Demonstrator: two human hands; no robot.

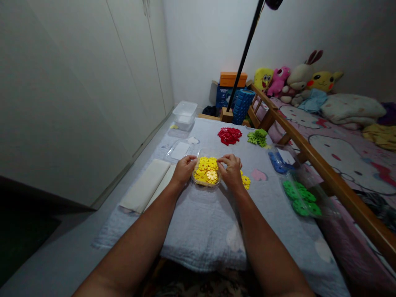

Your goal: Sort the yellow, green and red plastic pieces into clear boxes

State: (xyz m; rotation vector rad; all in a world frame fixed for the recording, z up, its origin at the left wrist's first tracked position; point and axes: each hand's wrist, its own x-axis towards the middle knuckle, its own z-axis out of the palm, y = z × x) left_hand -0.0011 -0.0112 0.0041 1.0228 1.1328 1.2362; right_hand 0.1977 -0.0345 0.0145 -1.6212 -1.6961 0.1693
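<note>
In the middle of the table stands a clear plastic box (206,186) filled with yellow flower-shaped plastic pieces (206,168). My left hand (185,168) grips its left rim between thumb and fingers. At the right rim, the fingers of my right hand (230,168) are pinched together on the edge of the box. A few more yellow flower pieces (246,181) lie on the cloth beside my right wrist, partly hidden by it. Behind my left hand rests a clear plastic lid (179,150).
Red pieces (229,135) and light green pieces (258,137) lie in piles farther back. On the right are boxes with blue pieces (278,164) and green pieces (301,198), near the wooden bed rail (297,146). Folded cloth (145,185) and an empty container (185,110) are leftward.
</note>
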